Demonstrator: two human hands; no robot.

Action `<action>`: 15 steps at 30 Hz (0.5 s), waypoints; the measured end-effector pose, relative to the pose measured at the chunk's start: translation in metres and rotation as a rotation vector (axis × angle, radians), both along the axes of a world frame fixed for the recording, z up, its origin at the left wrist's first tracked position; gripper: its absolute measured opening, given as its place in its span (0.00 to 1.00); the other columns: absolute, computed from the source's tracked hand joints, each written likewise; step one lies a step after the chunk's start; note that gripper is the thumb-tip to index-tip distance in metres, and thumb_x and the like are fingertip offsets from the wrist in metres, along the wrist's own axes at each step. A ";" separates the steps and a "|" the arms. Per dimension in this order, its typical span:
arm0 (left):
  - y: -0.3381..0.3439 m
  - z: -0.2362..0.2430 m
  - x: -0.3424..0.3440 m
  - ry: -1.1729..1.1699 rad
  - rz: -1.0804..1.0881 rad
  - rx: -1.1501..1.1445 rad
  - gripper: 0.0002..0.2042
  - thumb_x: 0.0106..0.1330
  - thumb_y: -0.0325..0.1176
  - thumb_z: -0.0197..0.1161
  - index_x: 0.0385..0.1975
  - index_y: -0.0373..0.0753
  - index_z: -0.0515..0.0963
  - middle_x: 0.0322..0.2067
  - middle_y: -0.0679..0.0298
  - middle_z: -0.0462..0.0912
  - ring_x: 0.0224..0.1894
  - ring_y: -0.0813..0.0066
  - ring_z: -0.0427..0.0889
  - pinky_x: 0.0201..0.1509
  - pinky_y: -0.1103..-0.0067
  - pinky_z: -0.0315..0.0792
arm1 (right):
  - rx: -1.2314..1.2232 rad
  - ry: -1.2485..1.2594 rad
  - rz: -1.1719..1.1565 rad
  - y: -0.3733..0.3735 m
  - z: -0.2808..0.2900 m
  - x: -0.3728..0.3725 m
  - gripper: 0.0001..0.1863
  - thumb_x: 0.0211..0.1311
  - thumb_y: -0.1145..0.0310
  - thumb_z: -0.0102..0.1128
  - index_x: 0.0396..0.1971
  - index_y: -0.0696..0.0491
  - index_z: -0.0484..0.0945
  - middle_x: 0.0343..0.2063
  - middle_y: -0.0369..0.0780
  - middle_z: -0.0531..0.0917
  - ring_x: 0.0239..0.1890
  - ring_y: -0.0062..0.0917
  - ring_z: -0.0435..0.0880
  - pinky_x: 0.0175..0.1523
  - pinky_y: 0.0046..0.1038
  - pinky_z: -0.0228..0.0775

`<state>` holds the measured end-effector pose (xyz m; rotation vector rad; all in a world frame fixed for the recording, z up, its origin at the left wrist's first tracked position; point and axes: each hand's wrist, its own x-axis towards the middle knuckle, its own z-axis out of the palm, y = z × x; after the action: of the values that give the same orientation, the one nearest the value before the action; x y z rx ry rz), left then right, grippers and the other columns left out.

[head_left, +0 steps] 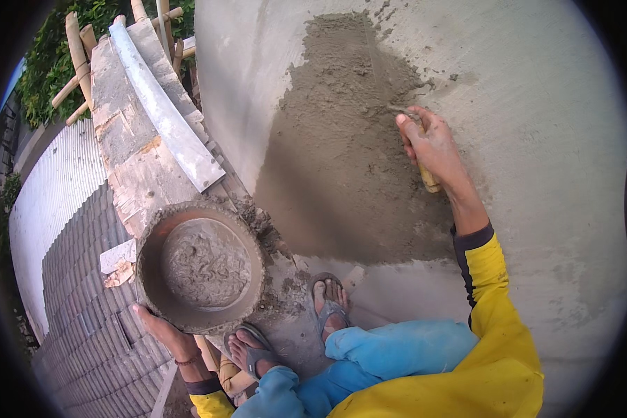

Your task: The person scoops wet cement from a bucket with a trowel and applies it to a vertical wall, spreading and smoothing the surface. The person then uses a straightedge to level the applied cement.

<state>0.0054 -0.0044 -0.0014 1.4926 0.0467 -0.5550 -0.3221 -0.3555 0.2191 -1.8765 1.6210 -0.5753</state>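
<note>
My right hand (428, 143) is closed round the yellowish handle of a trowel (429, 181). The thin metal of the trowel shows past my fingers, close to the wall; most of its blade cannot be made out. Before it spreads a dark patch of wet mortar (334, 139) on the grey wall, rough at its top and right edges. At the lower left, my left hand (166, 334) grips the near outer side of a round bucket (150, 279), its fingers partly hidden. Grey, lumpy mortar (205, 265) lies inside the bucket.
My sandalled feet (324, 299) stand on a mortar-spattered platform beside the bucket. A long metal straightedge (164, 115) lies on the planks (129, 153) at the left. Bamboo poles (78, 52) rise at the far end. Below lies a tiled roof (90, 285).
</note>
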 end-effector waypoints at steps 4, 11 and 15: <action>0.005 -0.004 0.002 0.088 -0.032 -0.065 0.28 0.82 0.55 0.42 0.58 0.31 0.71 0.54 0.60 0.75 0.53 0.71 0.73 0.61 0.72 0.69 | 0.224 -0.198 -0.009 -0.053 -0.077 0.012 0.42 0.72 0.57 0.60 0.72 0.72 0.54 0.22 0.32 0.72 0.21 0.14 0.73 0.24 0.21 0.68; 0.006 -0.008 0.002 0.005 -0.044 -0.012 0.28 0.82 0.55 0.43 0.58 0.31 0.71 0.55 0.60 0.74 0.53 0.71 0.72 0.62 0.73 0.68 | 0.088 -0.161 -0.212 -0.001 -0.038 -0.027 0.38 0.73 0.58 0.61 0.70 0.69 0.59 0.23 0.33 0.74 0.20 0.15 0.73 0.24 0.21 0.69; 0.005 -0.008 0.001 0.039 0.030 -0.031 0.27 0.82 0.55 0.43 0.55 0.32 0.72 0.52 0.62 0.74 0.51 0.73 0.71 0.60 0.74 0.68 | 0.066 -0.138 -0.264 0.035 -0.008 -0.062 0.38 0.72 0.56 0.62 0.68 0.69 0.61 0.23 0.32 0.74 0.20 0.14 0.73 0.23 0.20 0.68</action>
<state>0.0061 0.0011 -0.0092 1.4484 0.0903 -0.5589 -0.3837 -0.3203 0.2109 -1.5509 1.7844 -0.7351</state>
